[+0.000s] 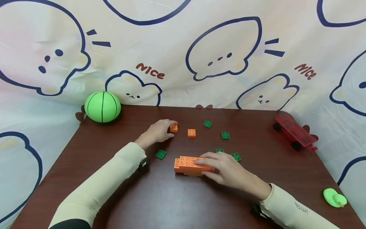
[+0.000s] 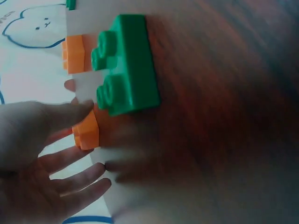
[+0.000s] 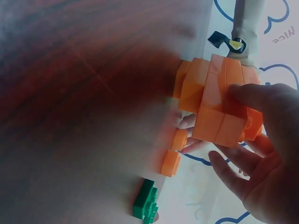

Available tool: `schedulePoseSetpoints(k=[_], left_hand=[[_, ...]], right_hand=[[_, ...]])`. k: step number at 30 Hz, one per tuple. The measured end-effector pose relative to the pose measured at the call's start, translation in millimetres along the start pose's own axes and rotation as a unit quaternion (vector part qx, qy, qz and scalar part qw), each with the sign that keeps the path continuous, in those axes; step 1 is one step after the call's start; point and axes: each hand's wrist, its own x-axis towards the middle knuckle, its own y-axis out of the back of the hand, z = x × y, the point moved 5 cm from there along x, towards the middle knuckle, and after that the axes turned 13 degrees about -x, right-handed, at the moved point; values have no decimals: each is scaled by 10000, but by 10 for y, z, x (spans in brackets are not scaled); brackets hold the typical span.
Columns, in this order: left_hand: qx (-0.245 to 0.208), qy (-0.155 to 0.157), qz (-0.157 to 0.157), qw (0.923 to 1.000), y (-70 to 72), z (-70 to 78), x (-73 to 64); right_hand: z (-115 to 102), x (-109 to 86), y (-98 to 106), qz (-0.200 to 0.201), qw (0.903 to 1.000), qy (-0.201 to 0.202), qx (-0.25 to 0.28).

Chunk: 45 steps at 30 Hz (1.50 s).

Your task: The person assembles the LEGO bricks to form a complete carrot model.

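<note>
My right hand (image 1: 231,170) holds an assembled orange block structure (image 1: 186,162) by its right end, thumb on the near side and fingers over the top and far side. In the right wrist view, the structure (image 3: 219,98) shows stacked layers of studded bricks. My left hand (image 1: 158,132) reaches to a small orange toy brick (image 1: 173,128), with index finger and thumb spread around it. The left wrist view shows this brick (image 2: 87,133) between thumb and fingers, the other fingers extended. Another orange brick (image 1: 191,133) lies just right of it.
Flat green bricks lie about: one (image 1: 161,154) near my left wrist, others (image 1: 225,135) beyond and beside my right hand. A green ball (image 1: 103,107) sits at the back left, a red toy car (image 1: 295,132) at the back right, a green toy duck (image 1: 334,197) at the right edge.
</note>
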Motion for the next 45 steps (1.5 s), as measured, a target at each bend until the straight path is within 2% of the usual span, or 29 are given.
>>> schedulePoseSetpoints(k=[6, 9, 11, 16, 19, 24, 28, 32, 38, 45], left_hand=[[-146, -62, 323, 9994, 33, 14, -17], [-437, -126, 307, 9985, 32, 47, -74], [-784, -292, 255, 9962, 27, 114, -143], [-1612, -955, 76, 9823, 44, 411, -432], [-1907, -1258, 15, 9736, 60, 587, -638], [-2017, -1607, -203, 9660, 25, 809, -921], [-1959, -1802, -340, 9633, -42, 926, -1056], [-1889, -1899, -402, 9626, -99, 991, -1113], [-1836, -1887, -391, 9639, -118, 1004, -1123], [-1899, -1839, -364, 9637, -138, 976, -1111]], right_hand=[[4, 99, 41, -166, 9999, 28, 15], [12, 116, 43, -256, 9997, 18, 43], [15, 108, 36, -299, 9995, 1, 35], [15, 74, 15, -259, 9996, -24, 58], [16, 63, 5, -217, 9997, -19, 125], [24, 65, 9, -162, 9996, 20, 211], [26, 66, 19, -110, 9997, 88, 203], [24, 54, 25, -62, 9998, 151, 121], [26, 45, 15, -58, 9999, 112, 59], [45, 45, 17, -138, 9998, -150, -2]])
